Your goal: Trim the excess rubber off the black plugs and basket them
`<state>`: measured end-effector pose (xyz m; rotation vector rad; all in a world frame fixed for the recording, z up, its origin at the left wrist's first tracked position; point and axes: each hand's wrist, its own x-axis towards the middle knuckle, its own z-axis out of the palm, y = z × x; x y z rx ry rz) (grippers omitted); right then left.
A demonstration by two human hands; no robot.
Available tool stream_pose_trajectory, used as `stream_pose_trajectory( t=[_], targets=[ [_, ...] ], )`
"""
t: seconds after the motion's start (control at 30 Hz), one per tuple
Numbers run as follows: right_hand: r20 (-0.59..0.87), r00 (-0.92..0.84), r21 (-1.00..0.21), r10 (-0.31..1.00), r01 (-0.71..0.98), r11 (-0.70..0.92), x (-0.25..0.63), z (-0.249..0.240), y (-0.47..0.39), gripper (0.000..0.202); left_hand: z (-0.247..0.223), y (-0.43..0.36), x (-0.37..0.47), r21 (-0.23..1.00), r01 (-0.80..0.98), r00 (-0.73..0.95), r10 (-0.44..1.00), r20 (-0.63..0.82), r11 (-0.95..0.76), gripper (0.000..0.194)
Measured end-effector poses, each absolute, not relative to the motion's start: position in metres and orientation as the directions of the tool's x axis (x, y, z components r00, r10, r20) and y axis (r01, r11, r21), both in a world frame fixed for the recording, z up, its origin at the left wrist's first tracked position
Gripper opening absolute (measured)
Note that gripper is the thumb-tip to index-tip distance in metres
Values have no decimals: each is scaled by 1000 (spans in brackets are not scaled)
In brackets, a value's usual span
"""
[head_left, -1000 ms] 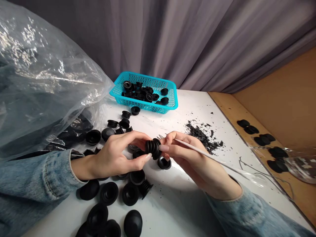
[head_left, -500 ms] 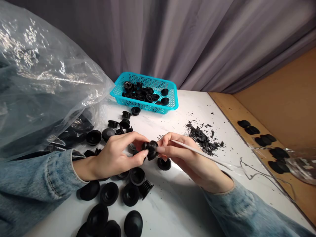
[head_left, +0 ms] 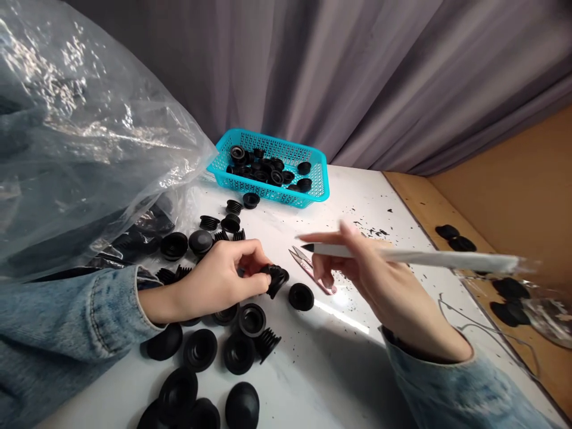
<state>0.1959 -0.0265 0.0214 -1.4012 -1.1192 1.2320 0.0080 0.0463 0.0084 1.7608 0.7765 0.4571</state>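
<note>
Head view, left hand: our left hand (head_left: 218, 277) has its fingers pinched on a black ribbed cap (head_left: 276, 279), held just above the table (head_left: 339, 351).
Head view, right hand: our right hand (head_left: 379, 280) has its fingers wrapped around a white pen-like tool (head_left: 415, 257), the dark tip pointing left, well clear of the cap.
Handling: we judge the cap light, rubbery and a little springy; the flat rim is the firmest place to pinch.
Nearby: small snips (head_left: 310, 267) lie just under the right hand; loose caps (head_left: 239, 353) sit below the left.
Farther off: blue basket (head_left: 319, 182) of caps, clear plastic bag (head_left: 89, 131) at left.
</note>
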Motion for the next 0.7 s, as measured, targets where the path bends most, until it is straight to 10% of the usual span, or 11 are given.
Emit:
stream_pose_trajectory(
  t=[0.43, 0.7],
  targets=[
    [-92, 112, -936, 989, 330, -124, 192, 21, -33, 18, 2, 50, 8, 934, 300, 749, 559, -356, 193, 7],
    [-198, 146, -967, 969, 130, -218, 185, 28, -34, 19, 2, 50, 10, 928, 329, 740, 562, -370, 177, 8]
  ],
)
